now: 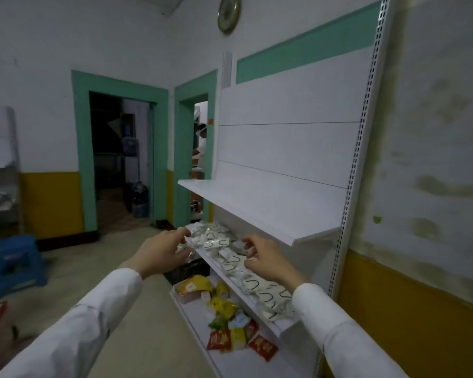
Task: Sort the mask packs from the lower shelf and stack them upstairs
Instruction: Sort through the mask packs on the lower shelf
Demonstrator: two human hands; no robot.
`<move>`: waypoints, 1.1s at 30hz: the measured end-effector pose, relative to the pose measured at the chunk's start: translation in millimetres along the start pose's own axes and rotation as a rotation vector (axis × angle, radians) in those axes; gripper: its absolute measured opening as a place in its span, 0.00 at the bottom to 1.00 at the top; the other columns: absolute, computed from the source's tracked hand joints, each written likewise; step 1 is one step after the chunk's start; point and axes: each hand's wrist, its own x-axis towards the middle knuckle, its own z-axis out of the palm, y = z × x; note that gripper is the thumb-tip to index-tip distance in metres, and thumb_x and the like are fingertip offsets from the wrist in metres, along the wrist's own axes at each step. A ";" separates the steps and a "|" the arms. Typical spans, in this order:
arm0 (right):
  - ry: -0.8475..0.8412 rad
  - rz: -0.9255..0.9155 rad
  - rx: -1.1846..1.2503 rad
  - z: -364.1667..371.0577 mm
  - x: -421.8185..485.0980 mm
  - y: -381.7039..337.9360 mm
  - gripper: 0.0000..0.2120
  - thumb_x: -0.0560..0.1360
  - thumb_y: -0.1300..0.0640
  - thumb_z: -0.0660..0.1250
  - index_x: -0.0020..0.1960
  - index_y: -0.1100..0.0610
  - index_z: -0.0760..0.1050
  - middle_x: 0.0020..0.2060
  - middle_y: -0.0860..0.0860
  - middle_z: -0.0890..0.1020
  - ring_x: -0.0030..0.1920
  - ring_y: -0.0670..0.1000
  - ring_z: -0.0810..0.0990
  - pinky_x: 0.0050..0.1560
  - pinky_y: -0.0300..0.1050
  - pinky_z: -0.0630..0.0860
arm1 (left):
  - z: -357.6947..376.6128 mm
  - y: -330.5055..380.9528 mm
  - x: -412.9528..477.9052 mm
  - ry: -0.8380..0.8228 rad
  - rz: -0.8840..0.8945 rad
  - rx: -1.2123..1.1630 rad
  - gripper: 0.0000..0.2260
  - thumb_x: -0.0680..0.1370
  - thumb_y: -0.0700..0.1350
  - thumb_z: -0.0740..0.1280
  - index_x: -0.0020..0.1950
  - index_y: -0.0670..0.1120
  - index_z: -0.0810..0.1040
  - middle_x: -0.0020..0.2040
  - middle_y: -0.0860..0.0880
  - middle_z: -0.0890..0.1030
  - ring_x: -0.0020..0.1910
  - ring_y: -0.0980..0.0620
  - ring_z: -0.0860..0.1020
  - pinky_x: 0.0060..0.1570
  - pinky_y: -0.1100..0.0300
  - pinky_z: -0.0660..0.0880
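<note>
While glossy flat mask packs (219, 243) crowd white shelf (283, 327) — left hand (159, 253), right hand (266, 259) each pinch 1.

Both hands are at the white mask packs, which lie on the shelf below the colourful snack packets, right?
No. The head view shows the left hand and right hand at the white mask packs, but they lie on the shelf above the colourful snack packets.

Mask packs (216, 244) on shelf (283, 327); snacks (224, 306), seemingly, below.

White mask packs (271, 296) litter the middle shelf (284, 327).
</note>
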 end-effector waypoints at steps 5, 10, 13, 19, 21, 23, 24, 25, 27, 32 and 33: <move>-0.012 -0.014 -0.008 13.3 68.1 7.1 0.25 0.73 0.58 0.65 0.69 0.53 0.66 0.59 0.50 0.74 0.54 0.48 0.76 0.56 0.46 0.76 | 11.6 -33.7 55.8 -0.033 0.005 0.018 0.17 0.79 0.52 0.61 0.67 0.52 0.67 0.59 0.51 0.77 0.53 0.53 0.74 0.48 0.59 0.72; 0.002 -0.009 -0.031 28.5 151.7 24.2 0.21 0.73 0.57 0.64 0.66 0.52 0.70 0.57 0.50 0.76 0.50 0.47 0.78 0.50 0.44 0.77 | 25.6 -80.5 127.4 -0.030 0.031 -0.035 0.17 0.78 0.53 0.63 0.66 0.54 0.67 0.57 0.54 0.77 0.48 0.57 0.74 0.43 0.63 0.71; 0.023 0.012 -0.077 36.3 196.3 37.8 0.21 0.73 0.55 0.64 0.65 0.51 0.70 0.56 0.49 0.78 0.51 0.47 0.77 0.48 0.40 0.73 | 40.1 -108.0 172.0 -0.014 0.030 -0.068 0.17 0.77 0.56 0.63 0.64 0.55 0.68 0.54 0.57 0.77 0.47 0.59 0.76 0.45 0.60 0.76; 0.076 0.048 -0.099 41.7 282.1 69.2 0.21 0.73 0.53 0.64 0.66 0.50 0.70 0.58 0.49 0.78 0.56 0.49 0.77 0.55 0.46 0.75 | 68.6 -140.4 250.9 -0.032 0.059 -0.068 0.18 0.77 0.56 0.64 0.64 0.54 0.69 0.54 0.57 0.77 0.48 0.58 0.77 0.48 0.59 0.77; 0.073 0.056 -0.109 45.8 310.9 81.3 0.20 0.73 0.53 0.64 0.65 0.50 0.70 0.59 0.48 0.78 0.55 0.49 0.77 0.55 0.46 0.75 | 81.4 -152.2 280.3 -0.032 0.066 -0.069 0.18 0.77 0.56 0.63 0.65 0.54 0.68 0.56 0.56 0.77 0.49 0.58 0.76 0.50 0.58 0.77; 0.049 0.063 -0.136 52.4 339.1 95.8 0.20 0.74 0.52 0.64 0.65 0.51 0.69 0.60 0.49 0.77 0.56 0.49 0.77 0.55 0.48 0.75 | 99.3 -165.5 311.4 -0.078 0.069 -0.076 0.18 0.77 0.55 0.63 0.66 0.54 0.67 0.57 0.55 0.77 0.49 0.57 0.76 0.50 0.56 0.77; 0.023 0.065 -0.166 55.9 352.5 103.7 0.21 0.74 0.52 0.64 0.66 0.51 0.68 0.60 0.49 0.76 0.56 0.50 0.77 0.55 0.49 0.75 | 109.2 -171.6 327.4 -0.107 0.078 -0.078 0.18 0.77 0.55 0.63 0.66 0.54 0.66 0.58 0.54 0.77 0.50 0.56 0.76 0.51 0.55 0.77; -0.016 0.063 -0.212 58.9 366.0 112.0 0.23 0.74 0.51 0.64 0.68 0.51 0.66 0.61 0.50 0.75 0.57 0.51 0.76 0.55 0.49 0.75 | 119.7 -177.4 344.3 -0.130 0.089 -0.078 0.18 0.77 0.54 0.63 0.66 0.54 0.66 0.59 0.54 0.76 0.51 0.55 0.76 0.51 0.54 0.77; -0.078 0.040 -0.304 61.5 394.5 129.6 0.26 0.74 0.50 0.65 0.70 0.51 0.62 0.64 0.50 0.73 0.59 0.51 0.74 0.56 0.50 0.74 | 139.2 -186.2 379.9 -0.140 0.114 -0.086 0.19 0.77 0.53 0.63 0.67 0.53 0.66 0.59 0.53 0.76 0.52 0.55 0.75 0.52 0.54 0.76; -0.061 0.044 -0.370 49.2 478.3 171.3 0.30 0.74 0.48 0.66 0.72 0.51 0.60 0.68 0.50 0.70 0.64 0.51 0.72 0.58 0.49 0.72 | 167.5 -200.5 482.7 -0.101 0.168 -0.188 0.15 0.76 0.51 0.64 0.62 0.56 0.68 0.54 0.55 0.77 0.51 0.55 0.76 0.51 0.52 0.77; -0.056 0.062 -0.375 47.5 493.4 178.6 0.30 0.75 0.48 0.65 0.73 0.51 0.59 0.68 0.50 0.70 0.64 0.51 0.72 0.59 0.49 0.72 | 170.3 -202.5 501.1 -0.088 0.168 -0.219 0.16 0.76 0.51 0.65 0.63 0.56 0.67 0.54 0.55 0.77 0.50 0.56 0.77 0.51 0.52 0.78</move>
